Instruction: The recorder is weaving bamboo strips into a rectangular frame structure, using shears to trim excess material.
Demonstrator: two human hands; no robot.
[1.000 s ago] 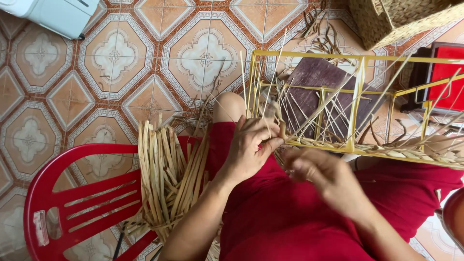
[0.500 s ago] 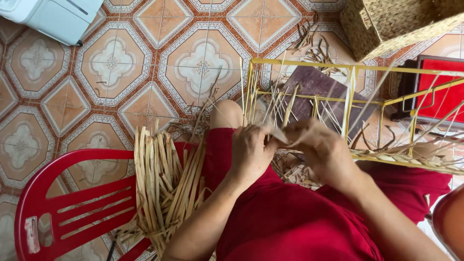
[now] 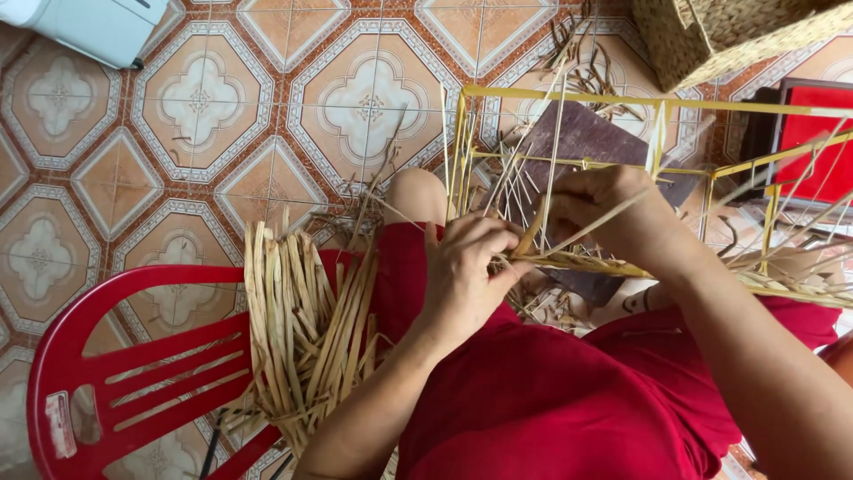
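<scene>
A yellow wire frame [image 3: 569,98] rests across my lap, with dried straw strands woven along its near bar. My left hand [image 3: 466,271] is closed on straw strands [image 3: 533,244] at that near bar. My right hand [image 3: 613,213] sits just to the right, fingers pinched on a strand that runs up and to the right. Both hands nearly touch. I wear red clothing, and one knee shows above the left hand.
A bundle of dried straw [image 3: 298,329] lies over a red plastic chair [image 3: 115,373] at my left. A woven basket [image 3: 720,36] stands at the top right, a red box [image 3: 813,142] at the right edge. A pale blue appliance [image 3: 89,27] sits top left on patterned tiles.
My right hand has risen from my lap to the frame's near bar, next to the left hand, and now pinches a strand. The view has shifted slightly.
</scene>
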